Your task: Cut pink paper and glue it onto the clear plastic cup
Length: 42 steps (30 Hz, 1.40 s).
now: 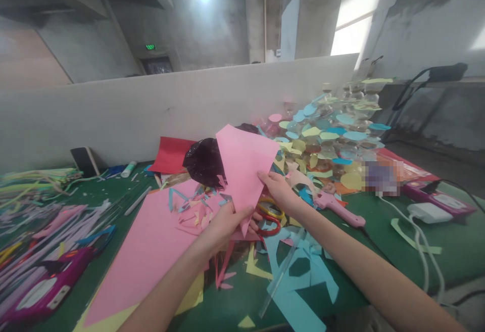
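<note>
Strips, thin and pale purple (pixel 87 217), lie at the left of the green counter (pixel 394 266), apparently grouped apart from the paper. To their right, a large flat pink paper sheet (pixel 144 241) bears small offcuts. At centre, a kite-like pink paper piece (pixel 246 162) is held above the litter, its two grip points presumably keeping it flat and steady. The left hand (pixel 229 218) grasps the narrow near tip, thumb in front; the right hand (pixel 276 188) pinches the right edge. Both forearms (pixel 170 276) converge from the near side. Scissors with red and yellow handles (pixel 279 227) sit between the hands; whether any finger holds them cannot be determined. Farther right rests a pink glue gun (pixel 341 211), likely within the right hand's reach.
</note>
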{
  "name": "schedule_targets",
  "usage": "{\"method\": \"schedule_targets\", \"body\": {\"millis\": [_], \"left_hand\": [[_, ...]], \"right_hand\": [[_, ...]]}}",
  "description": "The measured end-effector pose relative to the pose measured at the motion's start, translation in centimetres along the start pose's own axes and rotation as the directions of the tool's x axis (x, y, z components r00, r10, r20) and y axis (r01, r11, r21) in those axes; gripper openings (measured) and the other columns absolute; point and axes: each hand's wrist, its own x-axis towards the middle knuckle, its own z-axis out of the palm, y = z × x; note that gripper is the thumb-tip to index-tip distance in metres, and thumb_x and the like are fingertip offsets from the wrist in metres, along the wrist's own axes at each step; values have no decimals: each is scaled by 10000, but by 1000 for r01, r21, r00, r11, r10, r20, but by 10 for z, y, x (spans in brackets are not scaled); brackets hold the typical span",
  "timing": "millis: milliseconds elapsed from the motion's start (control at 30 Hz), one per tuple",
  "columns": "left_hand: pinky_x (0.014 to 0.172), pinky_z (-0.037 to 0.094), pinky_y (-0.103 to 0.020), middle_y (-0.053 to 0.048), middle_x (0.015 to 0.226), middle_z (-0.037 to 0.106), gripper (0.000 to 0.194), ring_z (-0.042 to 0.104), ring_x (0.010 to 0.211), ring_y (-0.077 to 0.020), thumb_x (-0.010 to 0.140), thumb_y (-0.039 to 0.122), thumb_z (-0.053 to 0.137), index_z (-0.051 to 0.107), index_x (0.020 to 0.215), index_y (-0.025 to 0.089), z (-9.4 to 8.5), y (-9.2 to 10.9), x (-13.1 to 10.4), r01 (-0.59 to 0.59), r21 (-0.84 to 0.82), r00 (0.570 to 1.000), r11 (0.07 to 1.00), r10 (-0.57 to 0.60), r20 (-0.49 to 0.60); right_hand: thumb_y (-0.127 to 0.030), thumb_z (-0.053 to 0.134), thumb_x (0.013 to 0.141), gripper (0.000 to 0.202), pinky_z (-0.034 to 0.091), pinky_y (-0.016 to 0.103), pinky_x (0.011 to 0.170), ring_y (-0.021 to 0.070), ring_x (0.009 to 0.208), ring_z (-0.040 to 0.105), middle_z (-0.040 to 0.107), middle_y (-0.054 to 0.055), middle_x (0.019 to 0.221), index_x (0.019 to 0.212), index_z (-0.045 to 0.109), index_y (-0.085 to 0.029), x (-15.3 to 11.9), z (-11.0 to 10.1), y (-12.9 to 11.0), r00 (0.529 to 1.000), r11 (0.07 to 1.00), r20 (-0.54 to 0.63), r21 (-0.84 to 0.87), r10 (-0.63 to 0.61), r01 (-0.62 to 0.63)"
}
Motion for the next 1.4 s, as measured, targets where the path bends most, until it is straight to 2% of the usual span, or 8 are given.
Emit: {"method": "schedule_targets", "body": {"millis": [367,733,1033,1200,1267,1333,1367,1400], "left_hand": [[584,527,-255,-74,647,692,436,619,543,-133,642,492,808,677,753,91,1,-3,4,-41,-18,999,999,41,-1],[631,514,-279,-103,891,748,465,674,707,-192,697,421,785,665,1015,104,-12,-5,11,-175,-102,969,979,153,-194],[630,510,-258,-70,781,728,432,644,649,-162,703,489,768,666,885,111,-8,3,6,-206,-104,960,973,180,-215],[588,519,-266,-37,697,688,378,642,616,-168,821,525,621,612,738,156,-5,26,-29,-145,156,951,977,182,-252],[533,500,-255,-44,663,684,457,656,611,-179,912,525,478,629,676,165,-6,33,-61,-113,474,951,873,233,-202],[478,470,-246,-9,601,668,455,629,521,-159,961,453,413,649,675,189,-8,32,-95,-147,778,906,611,399,-142],[481,476,-242,5,635,690,391,643,529,-153,971,400,424,673,745,201,-9,28,-111,-177,869,837,463,535,-115],[545,514,-238,1,738,731,292,685,619,-156,965,345,459,694,867,204,-10,21,-123,-223,927,717,301,695,-53]], "right_hand": [[-593,740,690,441,534,305,636,176,607,648,718,38,704,744,629,-170,-1,0,-4,1000,999,26,-45,-3,5],[-690,592,761,539,527,333,671,219,676,662,711,63,717,699,664,-159,-2,-3,-1,992,937,114,-336,-57,93],[-671,587,781,512,512,343,683,213,648,628,677,54,692,690,633,-169,-4,-3,-6,988,916,147,-389,-43,98],[-703,554,786,533,443,287,603,170,627,555,611,27,669,712,588,-177,-11,-1,-15,979,897,200,-425,-34,118],[-712,533,796,540,394,263,558,143,598,503,569,9,655,712,561,-179,-17,5,-18,965,883,262,-457,22,104],[-685,504,833,519,338,247,526,115,561,438,514,-15,637,696,517,-185,-24,13,-19,933,858,346,-505,98,97],[-652,495,858,495,312,243,518,104,545,404,478,-29,622,681,488,-189,-27,17,-19,911,832,388,-546,141,104],[-609,490,880,471,294,241,516,95,534,373,440,-42,606,661,457,-193,-30,20,-19,885,795,427,-594,184,122]]}}
